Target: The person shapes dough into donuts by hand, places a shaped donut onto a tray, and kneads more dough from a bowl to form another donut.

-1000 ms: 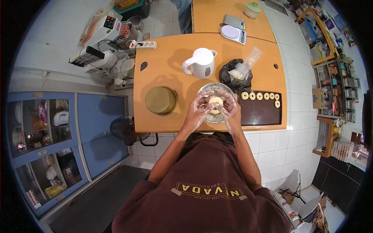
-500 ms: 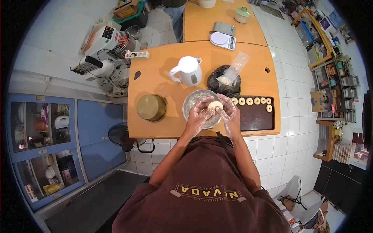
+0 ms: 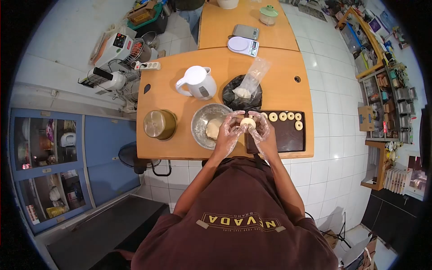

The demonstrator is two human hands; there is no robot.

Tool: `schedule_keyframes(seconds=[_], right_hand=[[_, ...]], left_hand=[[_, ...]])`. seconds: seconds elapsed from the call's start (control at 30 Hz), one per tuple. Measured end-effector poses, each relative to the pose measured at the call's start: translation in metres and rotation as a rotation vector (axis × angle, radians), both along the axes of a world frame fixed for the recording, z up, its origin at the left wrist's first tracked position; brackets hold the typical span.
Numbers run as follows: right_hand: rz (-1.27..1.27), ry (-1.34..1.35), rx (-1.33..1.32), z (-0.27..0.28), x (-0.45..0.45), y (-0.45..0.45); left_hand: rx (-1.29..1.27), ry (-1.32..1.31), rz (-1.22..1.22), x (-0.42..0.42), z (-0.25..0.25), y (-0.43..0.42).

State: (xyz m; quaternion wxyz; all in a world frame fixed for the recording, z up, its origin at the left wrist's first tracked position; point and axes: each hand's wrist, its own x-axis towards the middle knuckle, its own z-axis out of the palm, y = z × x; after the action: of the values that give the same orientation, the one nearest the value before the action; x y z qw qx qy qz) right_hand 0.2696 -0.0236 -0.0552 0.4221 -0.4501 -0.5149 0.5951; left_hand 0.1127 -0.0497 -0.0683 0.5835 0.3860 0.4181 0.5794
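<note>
My left hand (image 3: 229,132) and my right hand (image 3: 264,135), both dusted with flour, pinch a small pale round of dough (image 3: 247,122) between their fingers. They hold it over the left part of a dark baking tray (image 3: 288,140). Ring-shaped pieces of dough (image 3: 282,116) line the tray's far side, with one more at its right. Left of my hands stands a metal bowl (image 3: 198,118), floury inside. A lump of dough (image 3: 213,129) rests in it, close to my left hand. Whether the piece in my fingers has a hole, I cannot tell.
Behind the bowl are a white electric kettle (image 3: 201,85) and a black plastic bag (image 3: 228,95) with a clear bag of white powder (image 3: 244,91) on it. A metal container (image 3: 159,124) stands left, kitchen scales (image 3: 243,45) farther back. A person (image 3: 191,13) stands beyond the table.
My hands, still holding the dough, have moved right relative to the table, from over the bowl to the tray's left part. The dough lump in the bowl has come into sight.
</note>
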Motion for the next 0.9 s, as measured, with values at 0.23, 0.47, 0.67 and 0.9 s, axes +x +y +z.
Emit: schedule_keyframes(seconds=[0.23, 0.47, 0.67, 0.9], right_hand=[[0.047, 0.069, -0.027, -0.002, 0.037, 0.004], [0.014, 0.159, -0.086, -0.006, 0.045, 0.007], [0.051, 0.156, -0.077, -0.001, 0.044, 0.006], [0.124, -0.141, 0.146, -0.007, 0.053, 0.009]], left_hand=[[-0.061, 0.045, -0.031, 0.028, 0.003, -0.001], [-0.074, -0.032, 0.005, 0.039, -0.001, -0.005], [-0.081, 0.003, 0.029, 0.036, -0.001, -0.007], [-0.059, -0.042, 0.030, 0.039, -0.021, -0.008]])
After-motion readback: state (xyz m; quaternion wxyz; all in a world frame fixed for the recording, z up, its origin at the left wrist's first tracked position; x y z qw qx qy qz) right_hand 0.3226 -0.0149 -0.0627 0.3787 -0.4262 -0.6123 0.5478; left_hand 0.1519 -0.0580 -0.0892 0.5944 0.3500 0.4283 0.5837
